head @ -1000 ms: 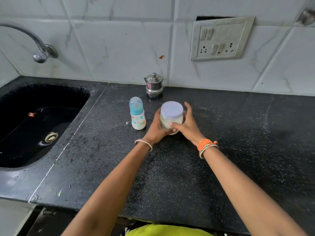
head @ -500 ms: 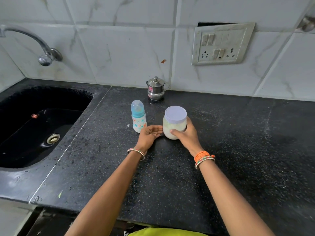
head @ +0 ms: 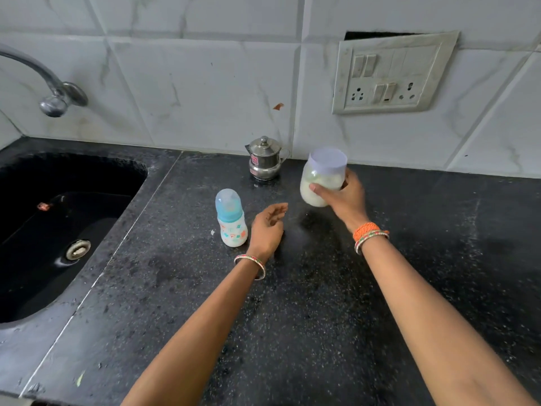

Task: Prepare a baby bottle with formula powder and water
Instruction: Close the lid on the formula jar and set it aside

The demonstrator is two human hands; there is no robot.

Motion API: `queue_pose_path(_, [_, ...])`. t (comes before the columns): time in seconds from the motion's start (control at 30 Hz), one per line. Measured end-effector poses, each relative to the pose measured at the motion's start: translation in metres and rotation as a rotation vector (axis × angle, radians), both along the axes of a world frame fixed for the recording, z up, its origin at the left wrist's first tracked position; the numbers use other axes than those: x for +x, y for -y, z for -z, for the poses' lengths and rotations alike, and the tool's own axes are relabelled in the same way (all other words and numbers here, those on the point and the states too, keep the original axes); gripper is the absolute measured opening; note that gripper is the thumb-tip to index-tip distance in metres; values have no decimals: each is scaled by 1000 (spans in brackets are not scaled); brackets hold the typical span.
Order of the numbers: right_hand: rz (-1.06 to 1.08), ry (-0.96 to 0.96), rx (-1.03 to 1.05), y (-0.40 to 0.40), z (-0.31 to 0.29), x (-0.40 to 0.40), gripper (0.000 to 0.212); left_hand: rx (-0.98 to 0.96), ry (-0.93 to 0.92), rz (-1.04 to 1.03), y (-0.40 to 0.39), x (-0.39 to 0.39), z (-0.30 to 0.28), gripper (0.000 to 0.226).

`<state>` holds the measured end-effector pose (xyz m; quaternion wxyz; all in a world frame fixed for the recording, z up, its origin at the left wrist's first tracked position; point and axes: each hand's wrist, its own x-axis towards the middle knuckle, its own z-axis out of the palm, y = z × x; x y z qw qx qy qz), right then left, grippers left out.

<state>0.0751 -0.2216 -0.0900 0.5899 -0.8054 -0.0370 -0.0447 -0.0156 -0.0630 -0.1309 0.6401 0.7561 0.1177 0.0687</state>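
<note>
A small baby bottle (head: 231,219) with a blue cap and printed white body stands upright on the black counter (head: 322,303). My right hand (head: 342,197) grips a clear jar (head: 320,178) of white powder with a pale lilac lid, lifted off the counter and tilted slightly. My left hand (head: 268,228) hovers low just right of the bottle, fingers loosely curled and apart, holding nothing and not touching the bottle.
A small lidded steel pot (head: 265,159) stands at the back against the tiled wall. A black sink (head: 58,230) with a tap (head: 55,95) lies to the left. A switch and socket panel (head: 389,77) is on the wall.
My right hand has lifted the powder jar off the counter and moved it back and right. My left hand has let go of the jar and drawn back beside the bottle.
</note>
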Motion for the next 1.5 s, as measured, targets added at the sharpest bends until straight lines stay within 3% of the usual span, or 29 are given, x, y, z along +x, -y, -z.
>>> queue_pose_path(0.23, [5, -22, -13, -14, 11, 74, 67, -34, -11, -112, 1, 65, -7, 48])
queue_pose_path(0.57, [-129, -61, -32, -14, 35, 103, 68, -46, -7, -125, 7, 98, -4, 44])
queue_pose_path(0.73, [23, -99, -121, -20, 30, 87, 99, -44, 21, -90, 18, 86, -21, 41])
queue_pose_path(0.87, [213, 255, 9, -32, 21, 18, 64, -114, 150, 45, 18, 51, -64, 38])
queue_pose_path(0.93, [73, 303, 21, -48, 23, -20, 52, -80, 298, 122, 8, 21, -91, 40])
queue_pose_path(1.0, [-153, 228, -57, -67, 31, -54, 60, -28, 414, 109, -10, -6, -110, 40])
queue_pose_path(1.13, [-384, 153, -240, -103, 48, -96, 80, 59, 498, -147, -66, -45, -117, 39])
queue_pose_path(1.23, [-382, 58, -293, -121, 53, -102, 83, 87, 465, -402, -102, -59, -97, 33])
queue_pose_path(1.3, [-374, 45, -311, -130, 52, -102, 71, 84, 378, -475, -115, -63, -77, 31])
queue_pose_path(1.4, [-323, 82, -330, -134, 43, -102, 47, 137, 210, -454, -119, -65, -47, 32])
queue_pose_path(1.5, [-215, 107, -434, -120, 37, -101, 40, 137, 103, -378, -106, -63, -29, 33])
